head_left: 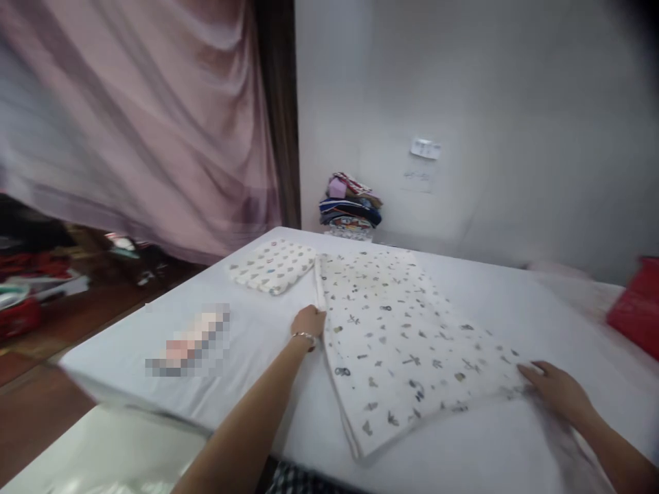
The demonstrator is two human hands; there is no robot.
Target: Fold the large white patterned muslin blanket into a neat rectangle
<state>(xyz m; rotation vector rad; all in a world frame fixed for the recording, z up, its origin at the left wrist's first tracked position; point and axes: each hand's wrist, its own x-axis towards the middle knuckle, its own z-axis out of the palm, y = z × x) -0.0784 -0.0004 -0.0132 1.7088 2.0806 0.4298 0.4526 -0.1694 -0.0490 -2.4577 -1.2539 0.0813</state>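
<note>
A white cloth [396, 329] with small grey printed figures lies spread over the white-covered table [247, 363], folded in layers along its left side. At that left edge, my left hand [309, 322] is closed on the cloth, a bracelet round the wrist. Out at the near right corner, my right hand [559, 391] pinches the cloth between thumb and fingers, pulling that corner out to the side. A folded cloth [272, 266] with a heart-like print rests just left of the spread one.
A blurred-out object [188, 343] lies on the table's left part. Folded fabrics [351, 206] are stacked at the back by the wall. A red item [638, 309] sits at the right edge, and a pink curtain [206, 103] hangs at the left. Pale plastic [113, 446] is at front left.
</note>
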